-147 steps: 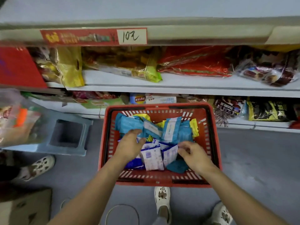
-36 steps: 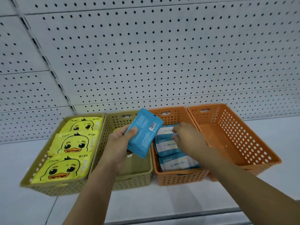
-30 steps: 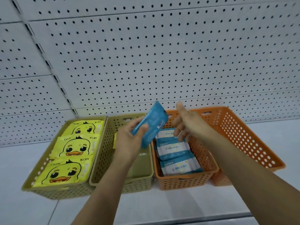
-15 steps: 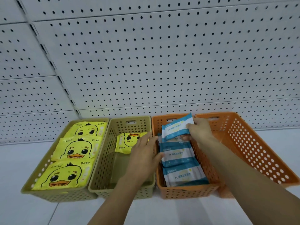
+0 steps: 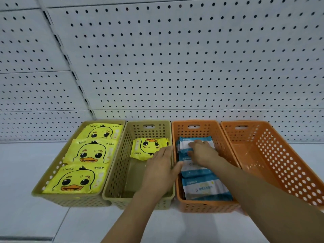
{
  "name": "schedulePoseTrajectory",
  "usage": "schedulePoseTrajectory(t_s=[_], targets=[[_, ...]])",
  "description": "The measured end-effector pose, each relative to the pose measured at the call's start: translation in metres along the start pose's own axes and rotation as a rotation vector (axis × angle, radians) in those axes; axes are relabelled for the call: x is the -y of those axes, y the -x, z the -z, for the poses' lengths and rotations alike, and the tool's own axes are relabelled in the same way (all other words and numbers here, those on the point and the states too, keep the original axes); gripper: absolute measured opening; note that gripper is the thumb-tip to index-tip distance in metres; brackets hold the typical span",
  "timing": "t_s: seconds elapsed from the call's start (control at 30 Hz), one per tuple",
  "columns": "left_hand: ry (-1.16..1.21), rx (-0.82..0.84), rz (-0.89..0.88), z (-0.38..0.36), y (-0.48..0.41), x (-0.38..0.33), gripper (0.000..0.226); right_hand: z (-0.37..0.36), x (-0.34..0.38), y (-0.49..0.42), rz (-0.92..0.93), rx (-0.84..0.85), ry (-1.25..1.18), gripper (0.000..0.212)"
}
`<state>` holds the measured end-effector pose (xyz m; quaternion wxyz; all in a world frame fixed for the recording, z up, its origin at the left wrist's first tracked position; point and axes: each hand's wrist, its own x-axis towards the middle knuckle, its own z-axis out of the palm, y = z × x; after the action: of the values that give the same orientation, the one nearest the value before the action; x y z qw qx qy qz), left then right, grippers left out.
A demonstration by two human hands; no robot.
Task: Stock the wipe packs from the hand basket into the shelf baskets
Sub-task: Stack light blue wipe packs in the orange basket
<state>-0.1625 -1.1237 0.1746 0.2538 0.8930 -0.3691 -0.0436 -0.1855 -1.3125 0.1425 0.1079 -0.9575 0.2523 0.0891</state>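
In the inner orange basket (image 5: 201, 206), toward the back edge of the shelf (image 5: 26, 172), the rearmost blue wipe pack (image 5: 194, 143) is pressed down under the right hand (image 5: 201, 153), whose fingers are laid flat with nothing pinched. Its long axis is set across the basket, like the other blue packs (image 5: 205, 188) nearer the front edge. The left hand (image 5: 161, 171), fingers straight and together, is rested on the rim shared with the olive basket (image 5: 119, 172). The right hand is judged better placed to settle the pack.

Right hand (image 5: 201, 154) presses blue pack (image 5: 184, 145); left hand (image 5: 160, 170) flat alongside
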Motion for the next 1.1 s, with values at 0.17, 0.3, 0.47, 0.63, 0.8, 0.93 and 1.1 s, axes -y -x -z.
schedulePoseTrajectory(t_s=[0.17, 0.3, 0.47, 0.63, 0.8, 0.93, 1.1], targets=[[-0.019, 0.039, -0.017, 0.003, -0.001, 0.002, 0.06, 0.014, -0.002, 0.002, -0.006, 0.153, -0.133, 0.05], [0.021, 0.198, -0.132, 0.015, 0.009, 0.014, 0.065, 0.024, 0.022, 0.043, -0.03, 0.134, -0.312, 0.06], [-0.055, 0.23, -0.361, 0.036, 0.043, 0.055, 0.064, 0.01, 0.076, 0.138, 0.009, -0.054, -0.435, 0.034], [0.049, 0.067, -0.514, 0.049, 0.104, 0.099, 0.056, -0.057, 0.127, 0.202, 0.027, -0.558, -0.188, 0.041], [0.135, 0.004, -0.552, 0.061, 0.162, 0.142, 0.044, -0.099, 0.18, 0.253, -0.07, -0.679, -0.418, 0.039], [0.184, 0.197, -0.456, 0.065, 0.217, 0.179, 0.046, -0.139, 0.218, 0.292, -0.128, -0.603, -0.496, 0.043], [0.143, 0.368, -0.322, 0.06, 0.282, 0.237, 0.051, -0.188, 0.261, 0.337, -0.178, -0.448, -0.543, 0.037]])
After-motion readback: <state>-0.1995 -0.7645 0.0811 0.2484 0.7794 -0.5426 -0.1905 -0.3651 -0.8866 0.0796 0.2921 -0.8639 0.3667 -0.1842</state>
